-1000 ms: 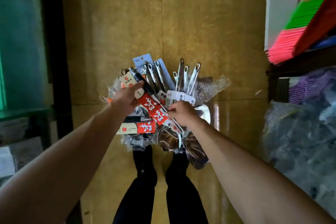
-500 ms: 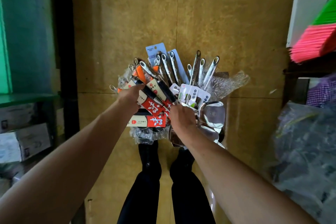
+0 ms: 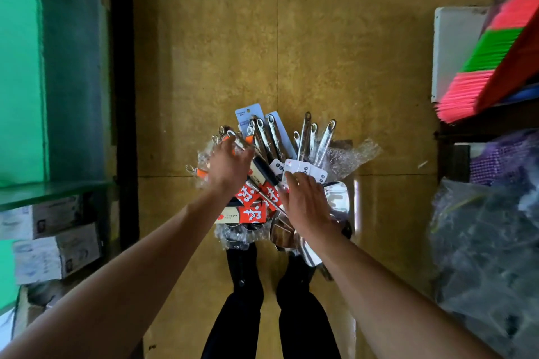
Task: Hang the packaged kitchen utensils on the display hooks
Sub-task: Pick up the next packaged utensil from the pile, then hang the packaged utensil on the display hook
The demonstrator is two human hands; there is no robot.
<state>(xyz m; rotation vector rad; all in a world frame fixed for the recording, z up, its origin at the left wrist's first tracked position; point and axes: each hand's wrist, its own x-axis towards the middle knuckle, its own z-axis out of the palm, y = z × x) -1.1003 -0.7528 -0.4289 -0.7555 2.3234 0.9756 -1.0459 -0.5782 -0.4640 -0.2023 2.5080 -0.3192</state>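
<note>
A pile of packaged kitchen utensils [image 3: 250, 198] lies on bubble wrap [image 3: 355, 151] on the floor in front of my feet. Some have red and cream labels, and some are backed by blue cards [image 3: 248, 112]. Steel handles with white tags [image 3: 318, 140] fan out to the right. My left hand [image 3: 229, 166] reaches over the pile's left side, its fingers curled round the top end of a red-labelled utensil. My right hand [image 3: 306, 204] lies on the pile with fingers straight, fingertips on the white tags, beside a shiny spatula blade [image 3: 337, 195]. No display hooks are in view.
A black post [image 3: 122, 96] and a green glass shelf [image 3: 43, 192] with white boxes [image 3: 55, 251] beneath stand at the left. Pink and green brooms [image 3: 481, 67] and a big plastic bag [image 3: 490, 242] fill the right. My legs [image 3: 242, 300] stand just behind the pile.
My left hand has slid from the cream labels up to the handle ends. My right hand has flattened and moved up onto the white tags. The view has shifted slightly.
</note>
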